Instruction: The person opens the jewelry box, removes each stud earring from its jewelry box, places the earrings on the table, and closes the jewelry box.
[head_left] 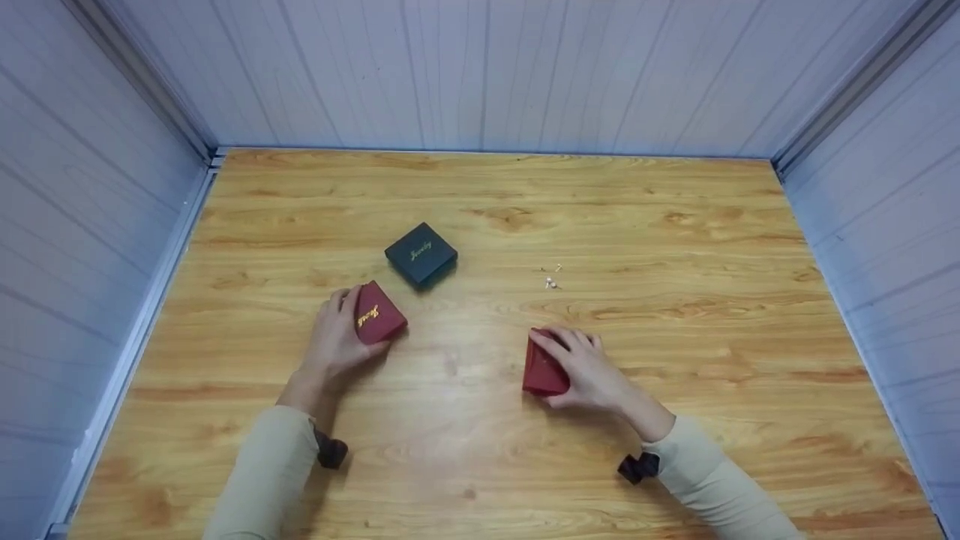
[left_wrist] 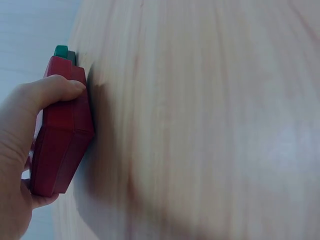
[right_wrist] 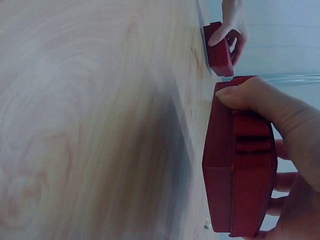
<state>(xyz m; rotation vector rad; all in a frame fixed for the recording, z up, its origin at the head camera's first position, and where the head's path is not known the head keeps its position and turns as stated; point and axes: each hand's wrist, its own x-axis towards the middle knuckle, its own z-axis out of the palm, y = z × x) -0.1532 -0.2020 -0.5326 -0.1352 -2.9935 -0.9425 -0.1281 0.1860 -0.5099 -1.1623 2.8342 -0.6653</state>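
Note:
My left hand (head_left: 334, 334) grips a dark red jewelry box (head_left: 382, 315) with gold lettering on its lid, the thumb on one side and the fingers round the other. In the left wrist view the thumb presses the side of that red box (left_wrist: 62, 122). Over to the right, my right hand (head_left: 592, 375) holds a second red jewelry box (head_left: 544, 371), gripped across its sides. The right wrist view shows this second red box (right_wrist: 240, 165) close up, a seam running along its side. The palm side of each hand is mostly hidden.
A dark green jewelry box (head_left: 421, 253) with gold lettering lies just behind the left red box. Several tiny light pieces, seemingly ear studs (head_left: 551, 283), lie on the wooden table (head_left: 675, 285) behind the right hand. Pale panels (head_left: 480, 75) wall the table at the back and sides.

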